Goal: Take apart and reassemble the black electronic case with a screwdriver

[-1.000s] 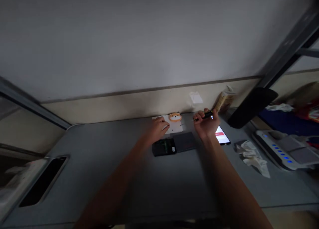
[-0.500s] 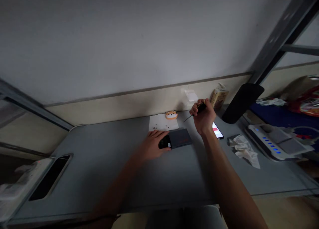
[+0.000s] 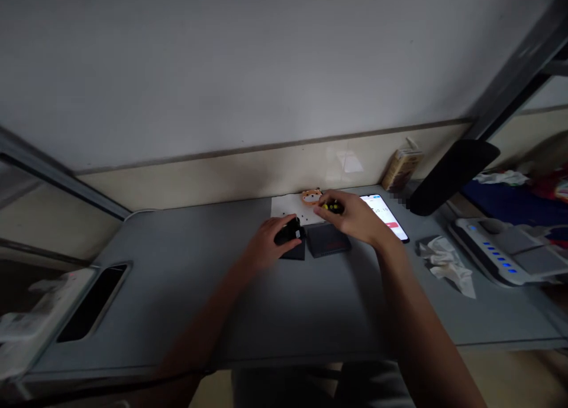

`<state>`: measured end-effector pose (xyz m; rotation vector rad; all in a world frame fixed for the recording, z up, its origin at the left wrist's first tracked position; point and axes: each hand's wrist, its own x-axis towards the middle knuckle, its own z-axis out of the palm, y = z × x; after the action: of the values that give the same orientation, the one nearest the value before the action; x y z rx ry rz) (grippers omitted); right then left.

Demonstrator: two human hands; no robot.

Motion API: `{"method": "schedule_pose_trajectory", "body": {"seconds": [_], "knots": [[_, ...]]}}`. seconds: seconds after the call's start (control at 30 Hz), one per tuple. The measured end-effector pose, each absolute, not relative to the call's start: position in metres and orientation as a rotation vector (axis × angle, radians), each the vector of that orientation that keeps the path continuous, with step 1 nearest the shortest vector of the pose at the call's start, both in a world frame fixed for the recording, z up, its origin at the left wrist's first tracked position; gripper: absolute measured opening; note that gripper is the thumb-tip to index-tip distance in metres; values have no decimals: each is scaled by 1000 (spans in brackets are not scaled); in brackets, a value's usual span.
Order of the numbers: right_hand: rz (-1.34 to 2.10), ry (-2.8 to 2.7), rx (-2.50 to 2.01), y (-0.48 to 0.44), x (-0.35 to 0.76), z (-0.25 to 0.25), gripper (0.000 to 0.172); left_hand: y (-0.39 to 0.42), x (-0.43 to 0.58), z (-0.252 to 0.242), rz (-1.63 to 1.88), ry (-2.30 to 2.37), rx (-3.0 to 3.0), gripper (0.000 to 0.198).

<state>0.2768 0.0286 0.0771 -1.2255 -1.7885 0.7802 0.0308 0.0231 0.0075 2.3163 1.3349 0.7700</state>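
Observation:
My left hand (image 3: 266,242) is closed on a small black part (image 3: 290,233) at the left end of a dark flat device (image 3: 327,241) lying on the grey table (image 3: 177,278). My right hand (image 3: 352,216) is closed around a black screwdriver with yellow marks (image 3: 332,207), held low just beyond the device. Behind both hands lies a white paper sheet (image 3: 286,206) with tiny dark screws on it and an orange animal-shaped trinket (image 3: 311,196) at its far edge.
A lit phone (image 3: 385,214) lies right of my right hand. Crumpled tissue (image 3: 446,266) and a white device with blue lights (image 3: 501,251) sit further right. A small carton (image 3: 402,167) and a black pad (image 3: 450,174) lean by the wall. A dark slot (image 3: 91,301) is at left.
My right hand dropped from a raised position to just above the device with the screwdriver. My left hand left the paper sheet and took hold of the black part.

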Motion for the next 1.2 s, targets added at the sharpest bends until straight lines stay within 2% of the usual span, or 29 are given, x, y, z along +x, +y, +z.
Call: {"method": "schedule_pose_trajectory", "body": {"seconds": [0.03, 0.23, 0.43, 0.53, 0.7, 0.8, 0.97, 1.1, 1.2], "knots": [[827, -1824, -1259, 30, 279, 73, 10, 22, 30, 6, 797, 1323, 2312, 52], [1055, -1857, -1285, 42, 291, 41, 41, 15, 28, -5, 1059, 1253, 2254, 46], [980, -2037, -1375, 46, 292, 31, 43, 9, 30, -12, 1319, 1272, 2213, 46], [934, -2203, -1530, 45, 291, 37, 46, 2, 33, -5, 1383, 1029, 2396, 51], [979, -2246, -1644, 42, 289, 49, 40, -19, 49, 4, 1172, 530, 2766, 54], [986, -2220, -1671, 42, 287, 52, 38, -26, 57, -1, 982, 528, 2884, 51], [972, -2208, -1682, 41, 284, 54, 32, -21, 52, -2, 800, 666, 2942, 64], [983, -2199, -1647, 43, 284, 50, 29, -3, 37, 5, 783, 889, 2848, 32], [935, -2195, -1624, 45, 284, 46, 29, 12, 25, 3, 816, 1021, 2801, 24]]}}
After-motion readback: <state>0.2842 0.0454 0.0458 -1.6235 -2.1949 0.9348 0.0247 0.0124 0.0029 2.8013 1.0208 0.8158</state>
